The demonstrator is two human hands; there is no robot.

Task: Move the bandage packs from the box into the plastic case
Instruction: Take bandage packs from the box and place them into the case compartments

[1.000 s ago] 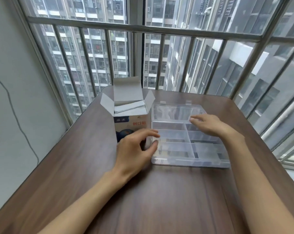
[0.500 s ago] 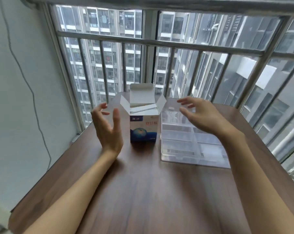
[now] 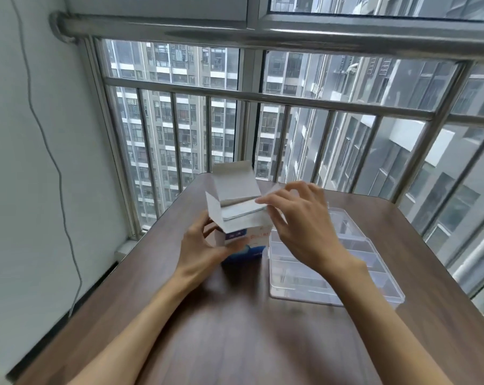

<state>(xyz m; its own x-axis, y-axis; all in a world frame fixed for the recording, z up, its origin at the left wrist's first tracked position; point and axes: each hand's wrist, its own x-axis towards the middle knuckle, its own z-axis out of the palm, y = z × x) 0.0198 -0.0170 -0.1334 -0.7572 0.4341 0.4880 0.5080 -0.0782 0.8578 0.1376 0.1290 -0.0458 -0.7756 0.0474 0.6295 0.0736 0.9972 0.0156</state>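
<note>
Two hands meet at the box in mid-frame on a dark wood-grain table. The left hand grips its near side; the right hand pinches the bandage packs at its open top. Just right lies the clear plastic case. Behind, a barred window shows tower blocks; at upper left, a wire runs down the white wall.

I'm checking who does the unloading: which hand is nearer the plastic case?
Right. The right hand hovers above the plastic case's far-left corner, at the box opening; the left hand grips the box's left side, farther off.
</note>
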